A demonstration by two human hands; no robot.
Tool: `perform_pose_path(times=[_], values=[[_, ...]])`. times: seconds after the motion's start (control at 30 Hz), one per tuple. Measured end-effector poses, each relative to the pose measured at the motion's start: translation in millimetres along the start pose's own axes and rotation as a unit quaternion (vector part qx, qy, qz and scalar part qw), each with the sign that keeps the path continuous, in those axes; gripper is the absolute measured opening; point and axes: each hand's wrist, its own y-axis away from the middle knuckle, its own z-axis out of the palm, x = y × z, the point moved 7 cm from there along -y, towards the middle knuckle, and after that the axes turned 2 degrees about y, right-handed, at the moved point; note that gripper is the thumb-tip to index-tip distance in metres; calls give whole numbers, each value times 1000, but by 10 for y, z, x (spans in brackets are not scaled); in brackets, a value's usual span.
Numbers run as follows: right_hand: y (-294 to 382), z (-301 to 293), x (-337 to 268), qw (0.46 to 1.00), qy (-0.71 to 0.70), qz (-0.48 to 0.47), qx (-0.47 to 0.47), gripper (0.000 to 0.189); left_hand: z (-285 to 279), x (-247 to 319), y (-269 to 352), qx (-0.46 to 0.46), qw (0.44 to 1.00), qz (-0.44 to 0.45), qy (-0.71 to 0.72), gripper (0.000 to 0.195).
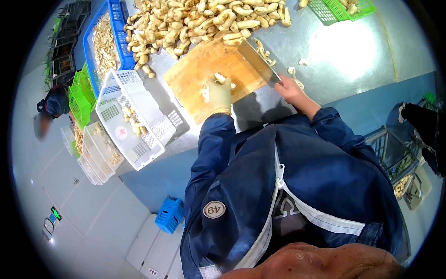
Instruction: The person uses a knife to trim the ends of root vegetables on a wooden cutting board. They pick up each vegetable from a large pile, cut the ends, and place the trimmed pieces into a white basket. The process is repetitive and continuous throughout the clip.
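My left hand point(220, 95), in a pale glove, is closed around a mushroom point(220, 78) on the wooden cutting board point(198, 87). White crumbs or slices lie beside its fingers on the board. My right hand point(291, 89), bare, grips the handle of a cleaver point(259, 64), whose broad blade stands over the right part of the board. The handle itself is mostly hidden by the fingers. A large heap of whole mushrooms point(191, 24) lies just beyond the board, and a few touch its far edge. Trimmed pieces point(263, 52) lie past the blade.
A white perforated basket point(139, 153) with some mushrooms stands left of the board on the steel table point(348, 69). Behind it is a blue crate point(85, 45) of slices. Green baskets point(325, 12) stand at the far right. Another person point(57, 99) is at the left.
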Motion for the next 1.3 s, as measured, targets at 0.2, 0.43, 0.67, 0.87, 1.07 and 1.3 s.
perform_pose_path(times=[0.2,0.43,0.67,0.87,1.07,1.3], values=[[286,-256,-77,996,33,-20,78,22,-21,7,146,-73,971,-61,217,55],[166,283,-252,995,63,-62,-39,22,-1513,261,387,24,982,64,178,54],[138,420,-354,990,136,-24,-5,26,-3093,606,97,298,942,151,-8,41],[76,395,-377,980,192,-37,27,28,-1539,688,-1164,87,970,211,-83,49],[150,427,-302,980,196,0,39,26,-729,949,-1757,46,928,188,-317,39],[207,533,-342,979,192,24,63,23,-854,652,-1981,-46,954,203,-216,44]])
